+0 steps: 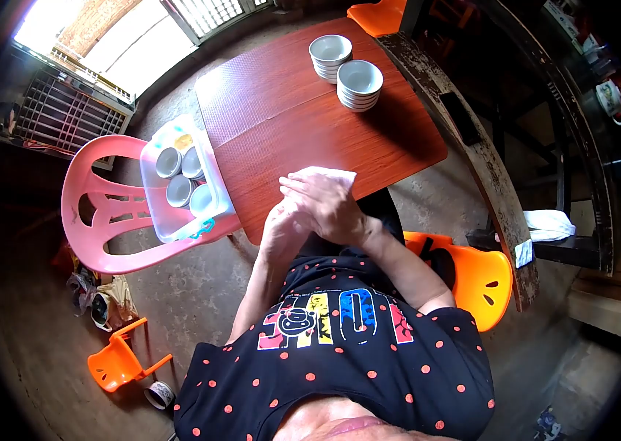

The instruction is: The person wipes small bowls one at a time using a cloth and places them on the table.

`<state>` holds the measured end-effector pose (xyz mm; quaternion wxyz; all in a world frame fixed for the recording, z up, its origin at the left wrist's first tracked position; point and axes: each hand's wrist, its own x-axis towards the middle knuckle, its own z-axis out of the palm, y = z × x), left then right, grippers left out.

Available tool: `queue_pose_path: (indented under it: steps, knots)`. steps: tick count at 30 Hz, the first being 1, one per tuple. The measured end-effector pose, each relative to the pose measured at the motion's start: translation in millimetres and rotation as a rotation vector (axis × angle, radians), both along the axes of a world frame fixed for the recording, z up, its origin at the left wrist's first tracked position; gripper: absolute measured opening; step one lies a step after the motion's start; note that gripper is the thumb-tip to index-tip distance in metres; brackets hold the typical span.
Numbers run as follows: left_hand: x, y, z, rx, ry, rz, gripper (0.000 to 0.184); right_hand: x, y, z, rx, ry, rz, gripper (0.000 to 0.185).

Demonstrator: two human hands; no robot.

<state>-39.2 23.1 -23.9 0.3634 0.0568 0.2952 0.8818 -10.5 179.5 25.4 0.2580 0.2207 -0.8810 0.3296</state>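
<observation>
My hands are together at the near edge of the red-brown table (281, 147). A white cloth (341, 177) is bunched between them, one flat corner sticking out past my right fingers. On top lies my right hand (334, 209), its fingers bent over the cloth and across my left. Underneath, my left hand (281, 229) is closed against it, with its fingers mostly hidden. Farther off on the table stand two stacks of white bowls, a back stack (330, 50) and a front stack (360, 77).
To the left, a clear plastic tub (150, 198) with several bowls (179, 191) sits on a pink chair (79, 198). An orange chair (483, 283) is at my right, beside a worn wooden bench (465, 132). A small orange chair (113, 365) stands on the floor at lower left.
</observation>
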Motion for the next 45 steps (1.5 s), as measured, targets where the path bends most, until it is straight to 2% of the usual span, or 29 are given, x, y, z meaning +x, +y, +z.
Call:
queue_pose_path:
  steps: [1,3,5,6,7,8,10,11,12,13,15,17,18,19,21,23,24,25,27,28,30,32,33,35,36,39,41,43,45]
  knots:
    - [10.2,5.0,12.7,0.088,-0.054,0.001,0.044,-8.2,3.7,-2.7,-0.004,-0.028,0.056,0.028]
    - [12.7,1.6,16.5,-0.078,0.017,-0.105,0.041,-16.8,11.7,5.5,-0.043,-0.263,0.159,0.021]
    - [15.3,1.1,22.7,-0.172,0.091,-0.162,0.040,-30.4,21.5,-12.9,0.028,-0.191,0.279,0.019]
    - [16.0,1.8,28.9,-0.183,0.133,-0.161,0.041,-36.3,26.2,-27.3,-0.138,-0.280,0.334,0.021]
    - [16.5,1.4,33.8,-0.196,0.174,-0.157,0.042,-32.9,31.9,-14.0,-0.420,-0.401,0.429,0.028]
    - [18.9,1.7,36.0,-0.189,0.153,-0.112,0.037,-29.9,30.1,-26.3,-0.552,-0.249,0.408,0.025]
    - [13.3,3.9,27.6,-0.279,0.309,-0.060,0.032,-22.1,11.0,-53.5,-0.973,-0.351,0.253,0.033]
    - [13.2,7.2,29.9,-0.326,0.378,-0.035,0.030,-17.1,1.4,-62.9,-1.535,-0.640,0.372,0.031]
    - [15.4,12.1,36.0,-0.498,0.383,-0.027,0.023,-12.1,-8.1,-72.2,-2.207,-0.795,0.336,0.031]
    - [16.4,14.8,32.4,-0.596,0.489,-0.027,0.020,-8.6,-10.7,-56.3,-2.319,-0.913,0.188,0.036]
    - [13.1,10.3,21.6,-0.612,0.580,-0.100,0.023,-12.8,-5.5,-78.4,-2.200,-0.824,0.368,0.037]
    - [3.9,6.3,41.7,-0.450,0.297,-0.150,0.029,-13.0,3.9,-53.8,-1.804,-0.846,0.233,0.050]
    - [-3.2,2.1,52.2,-0.280,0.008,-0.163,0.035,-13.3,14.1,-46.3,-1.489,-0.722,0.291,0.053]
    - [-10.9,-5.4,51.1,-0.165,-0.057,-0.223,0.036,-13.5,22.6,-43.5,-1.172,-0.600,0.342,0.055]
    - [-16.5,-2.4,40.8,-0.159,-0.048,-0.163,0.038,-16.9,17.0,-49.7,-1.344,-0.638,0.210,0.053]
    - [-12.0,5.2,38.7,-0.144,0.023,-0.124,0.038,-17.0,-4.4,-37.3,-1.876,-0.775,-0.049,0.049]
    - [-4.9,11.2,38.6,-0.190,0.126,-0.085,0.034,-15.2,-11.0,-31.9,-2.100,-0.682,-0.093,0.042]
    - [3.3,15.4,32.8,-0.395,0.370,-0.041,0.028,-14.0,-12.6,-58.7,-2.213,-0.621,0.116,0.038]
    - [13.3,13.3,19.9,-0.687,0.788,-0.036,0.018,-14.6,-1.7,-85.4,-2.152,-0.717,0.554,0.038]
    - [12.6,10.6,18.7,-0.696,0.882,-0.035,0.024,-13.8,0.2,-79.6,-1.799,-0.634,0.415,0.040]
    - [8.3,6.7,43.5,-0.497,0.352,-0.138,0.034,-12.1,3.8,-67.2,-1.060,-0.469,-0.010,0.043]
    - [-6.9,-5.7,53.0,-0.218,-0.142,-0.215,0.049,-12.2,11.7,-46.6,-1.086,-0.450,0.136,0.044]
    - [-15.5,-8.7,37.2,-0.171,-0.108,-0.229,0.050,-12.2,15.6,-36.1,-1.099,-0.443,0.209,0.045]
    - [-16.9,-5.0,29.3,-0.109,-0.173,-0.120,0.050,-13.8,17.8,-28.7,-0.903,-0.311,0.135,0.043]
    - [-14.9,-3.8,27.1,-0.072,-0.204,-0.062,0.049,-13.6,10.9,-26.7,-0.947,-0.222,0.032,0.043]
    - [-9.4,-4.1,18.9,0.052,-0.291,0.092,0.046,11.5,5.3,-10.5,-0.921,-0.584,-0.186,0.042]
    - [-12.8,-9.4,12.1,0.142,-0.331,0.170,0.041,21.2,-12.1,-3.7,-0.945,-0.469,-0.257,0.039]
    - [-20.8,-14.9,10.8,-0.032,-0.353,0.313,0.046,26.5,-12.1,-4.8,-0.798,-0.426,-0.207,0.038]
    - [-24.4,-19.7,7.0,-0.065,-0.321,0.338,0.045,25.3,-9.1,-3.8,-0.830,-0.369,-0.215,0.034]
